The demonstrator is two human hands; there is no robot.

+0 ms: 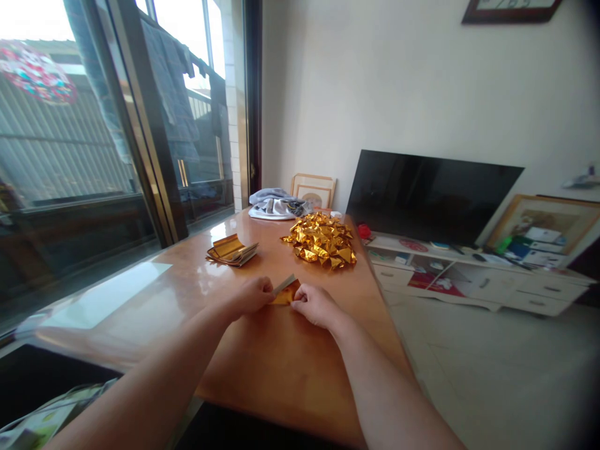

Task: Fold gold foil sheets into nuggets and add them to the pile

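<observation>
Golden foil filled the scene, and no brand or label could be read on any of it. Two bare forearms reached out over a glossy wooden table (281,369). The left hand (248,297) and the right hand (315,305) were both closed in a pinch on one folded gold foil sheet (285,295), which sat between them just above the tabletop. A pale silvery edge (284,284) stuck up from the sheet beside the left thumb, and the gold face showed a crisp crease.

Ahead of the hands and slightly to the right lay one heap of folded gold foil pieces (323,240), dozens of small, faceted shapes too tangled to count exactly. Ahead and to the left of the left hand lay one loose stack of gold foil sheets (232,251), its top sheets curling upward and its edges showing silver.

Farther beyond the hands, at the table's far end, sat one bundle of grey and white cloth (274,205), with one picture frame (313,190) leaning behind it. Off to the right stood a low white cabinet (469,281), carrying one large dark television screen (431,194) and a second framed picture (544,222). The small print on the boxes leaning against that cabinet was too small to read.
</observation>
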